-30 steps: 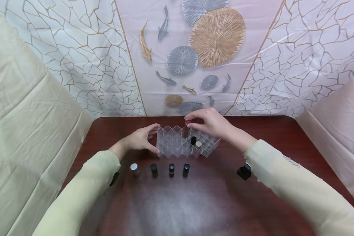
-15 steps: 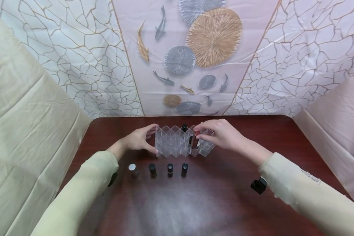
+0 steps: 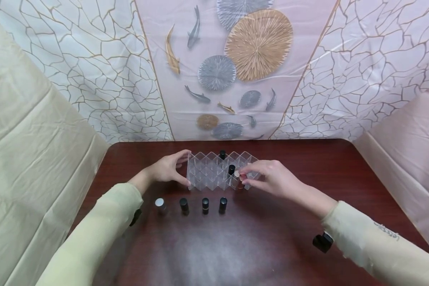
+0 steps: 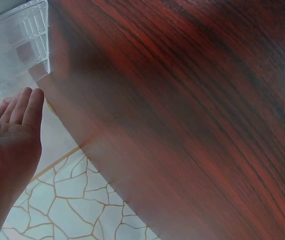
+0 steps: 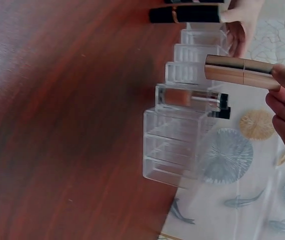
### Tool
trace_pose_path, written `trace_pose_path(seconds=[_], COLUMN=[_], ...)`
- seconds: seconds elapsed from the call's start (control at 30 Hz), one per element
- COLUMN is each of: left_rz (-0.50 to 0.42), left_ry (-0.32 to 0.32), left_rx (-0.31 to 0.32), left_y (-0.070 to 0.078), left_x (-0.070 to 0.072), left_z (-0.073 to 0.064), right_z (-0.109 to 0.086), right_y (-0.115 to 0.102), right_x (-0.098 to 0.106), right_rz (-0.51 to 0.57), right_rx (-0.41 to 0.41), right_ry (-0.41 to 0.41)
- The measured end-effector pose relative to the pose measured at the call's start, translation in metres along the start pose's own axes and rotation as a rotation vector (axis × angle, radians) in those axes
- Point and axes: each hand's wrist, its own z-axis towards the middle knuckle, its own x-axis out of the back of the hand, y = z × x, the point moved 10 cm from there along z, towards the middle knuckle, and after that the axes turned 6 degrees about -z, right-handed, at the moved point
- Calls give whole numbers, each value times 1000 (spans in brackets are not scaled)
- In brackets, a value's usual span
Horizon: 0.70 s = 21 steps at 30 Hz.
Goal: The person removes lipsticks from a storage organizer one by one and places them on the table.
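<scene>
A clear lipstick organizer [image 3: 210,174] with diamond-shaped compartments stands on the table. My left hand [image 3: 167,169] holds its left end, thumb at the front corner and fingers at the back; in the left wrist view the fingers look nearly straight. Between thumb and fingertips, my right hand [image 3: 271,178] pinches a shiny rose-gold lipstick [image 5: 240,71] over the organizer's front right part. A black-capped lipstick [image 3: 223,155] stands in the back, another black-capped tube [image 3: 231,169] nearer the middle, and a pale-capped tube [image 3: 237,174] just left of my right fingertips. My right hand hides some right-hand compartments.
In front of the organizer, a row stands on the dark red table [image 3: 207,246]: a silver-capped tube [image 3: 160,204], a black tube [image 3: 184,205], a gold-banded black tube [image 3: 205,205] and another black tube [image 3: 223,205]. Patterned cloth [image 3: 214,115] hangs behind the table.
My right hand has carried the rose-gold lipstick from the organizer's back rows rightward and down toward its front right. My left hand stays at the left end.
</scene>
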Motion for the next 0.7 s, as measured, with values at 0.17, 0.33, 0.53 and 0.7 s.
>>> trace_pose_path(seconds=[0.17, 0.33, 0.53, 0.7], left_rz=[30, 41, 46, 40], left_ry=[5, 4, 7, 2], left_rx=[14, 25, 43, 31], left_y=[-4, -7, -11, -12], left_x=[1, 1, 2, 2], left_z=[1, 2, 3, 4], right_z=[-9, -18, -25, -29], right_y=[-2, -6, -8, -9], right_x=[-10, -21, -32, -38], right_rz=[-15, -13, -18, -31], right_rx=[-4, 20, 19, -6], right_ry=[-6, -6, -5, -16])
